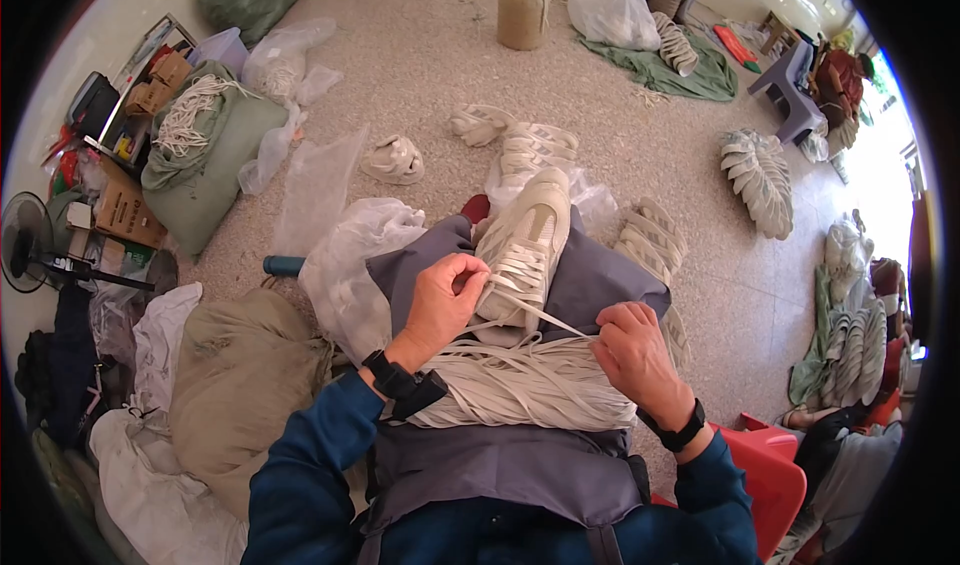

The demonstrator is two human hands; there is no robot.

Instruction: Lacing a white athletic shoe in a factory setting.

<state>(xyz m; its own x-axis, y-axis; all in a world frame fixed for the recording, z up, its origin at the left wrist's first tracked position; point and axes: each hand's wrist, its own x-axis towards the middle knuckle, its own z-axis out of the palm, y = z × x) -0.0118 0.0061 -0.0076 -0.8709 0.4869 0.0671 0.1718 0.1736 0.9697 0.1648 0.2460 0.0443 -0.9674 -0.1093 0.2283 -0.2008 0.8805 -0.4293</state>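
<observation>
A cream sneaker upper [538,227] rests between my knees, with flat shoelaces [518,270] threaded across its front. At the shoe's left side, my left hand [447,300] is closed in a pinch on the lace. To the right, my right hand [636,353] is closed on the other stretch of lace, which runs taut from the shoe down to my fingers. A thick bundle of pale laces [510,385] lies across my lap, over a grey apron [500,465], just below both hands.
More shoe uppers lie beyond my knees [538,150], at right [757,180] and beside my right leg [652,237]. Sacks [240,385] and plastic bags crowd the left, near a fan [28,243]. A red stool [765,475] stands at lower right; other people sit at the far right.
</observation>
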